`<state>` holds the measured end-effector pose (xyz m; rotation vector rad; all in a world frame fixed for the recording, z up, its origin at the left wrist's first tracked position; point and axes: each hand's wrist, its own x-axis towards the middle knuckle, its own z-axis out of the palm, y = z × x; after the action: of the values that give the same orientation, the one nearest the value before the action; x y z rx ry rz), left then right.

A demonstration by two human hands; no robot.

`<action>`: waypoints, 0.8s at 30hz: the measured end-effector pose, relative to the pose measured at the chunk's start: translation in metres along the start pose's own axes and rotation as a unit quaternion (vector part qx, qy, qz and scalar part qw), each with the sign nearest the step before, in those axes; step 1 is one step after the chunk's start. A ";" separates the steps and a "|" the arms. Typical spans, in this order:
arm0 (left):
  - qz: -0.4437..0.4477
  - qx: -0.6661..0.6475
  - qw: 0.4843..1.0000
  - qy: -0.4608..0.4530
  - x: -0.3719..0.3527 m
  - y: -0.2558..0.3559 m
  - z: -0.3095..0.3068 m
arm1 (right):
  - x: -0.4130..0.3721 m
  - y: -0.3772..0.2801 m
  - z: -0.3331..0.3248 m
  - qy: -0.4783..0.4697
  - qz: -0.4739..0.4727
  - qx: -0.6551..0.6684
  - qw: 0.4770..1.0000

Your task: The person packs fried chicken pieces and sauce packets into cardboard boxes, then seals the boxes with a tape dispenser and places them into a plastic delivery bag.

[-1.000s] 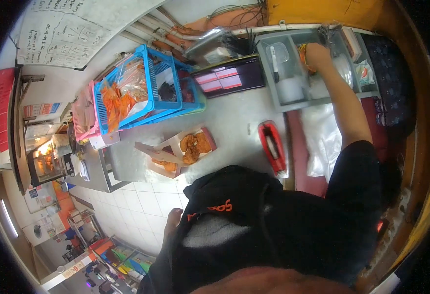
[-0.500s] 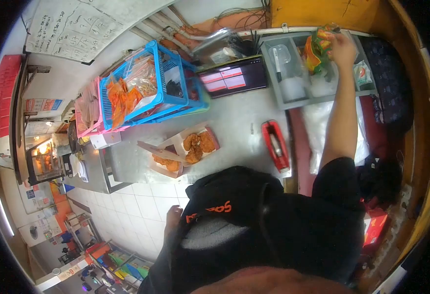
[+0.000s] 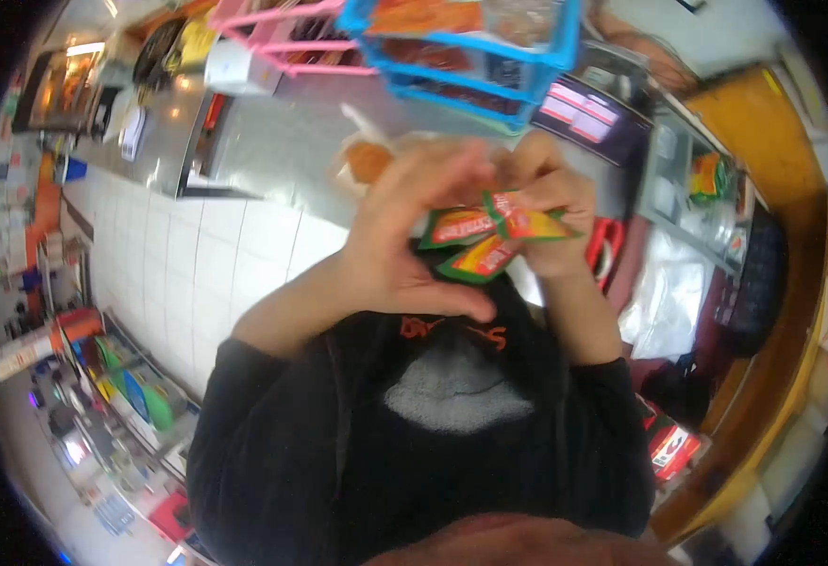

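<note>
Raised in front of my chest, my right hand (image 3: 553, 198) pinches a fan of small green, red and yellow sauce sachets (image 3: 480, 257). My left hand (image 3: 400, 226) is spread at the left of the sachets, thumb below and fingers above, and does not visibly grip them. Behind the left hand, fried chicken (image 3: 368, 162) shows in part on the metal counter (image 3: 291, 132); its box is mostly hidden by my hands.
A grey divided tray (image 3: 678, 219) at the right holds more sachets (image 3: 709, 177). Blue basket (image 3: 461, 47), pink basket (image 3: 291, 28) and a tablet (image 3: 579, 115) stand at the back. A red object (image 3: 606, 250) and clear plastic bags (image 3: 669, 300) lie at right.
My right hand has left the divided tray and come to my chest with sachets. My left hand has risen from my side to beside them. The view has turned left and down.
</note>
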<state>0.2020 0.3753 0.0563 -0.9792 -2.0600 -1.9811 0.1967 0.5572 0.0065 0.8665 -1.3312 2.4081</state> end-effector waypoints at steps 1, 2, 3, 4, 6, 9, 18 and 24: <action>0.061 0.060 0.996 -0.014 -0.003 0.005 -0.011 | -0.001 0.014 0.014 -0.032 -0.009 -0.037 0.999; 0.119 0.118 0.985 -0.032 -0.008 0.006 -0.024 | -0.002 0.026 0.028 -0.038 0.003 -0.032 0.999; 0.112 0.119 0.986 -0.023 -0.014 0.003 -0.040 | -0.003 0.037 0.041 -0.044 0.021 -0.032 0.998; 0.140 0.135 0.980 -0.041 -0.019 -0.001 -0.056 | -0.005 0.048 0.053 -0.047 0.038 -0.034 0.998; 0.160 0.144 0.975 -0.061 -0.032 -0.004 -0.083 | -0.010 0.066 0.077 -0.020 0.064 -0.026 0.997; 0.125 0.160 0.977 -0.072 -0.048 -0.016 -0.120 | -0.016 0.079 0.099 -0.008 0.199 -0.171 0.965; -0.374 0.157 0.912 -0.055 -0.103 -0.188 -0.182 | -0.099 0.090 0.037 0.450 0.394 -0.030 0.800; -0.262 0.463 0.845 -0.050 -0.115 -0.314 -0.209 | -0.157 0.074 0.007 0.565 0.406 0.028 0.718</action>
<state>0.0575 0.1605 -0.2413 -0.3162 -3.0448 -0.7475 0.2873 0.5200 -0.1371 -1.3648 -1.1076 2.5905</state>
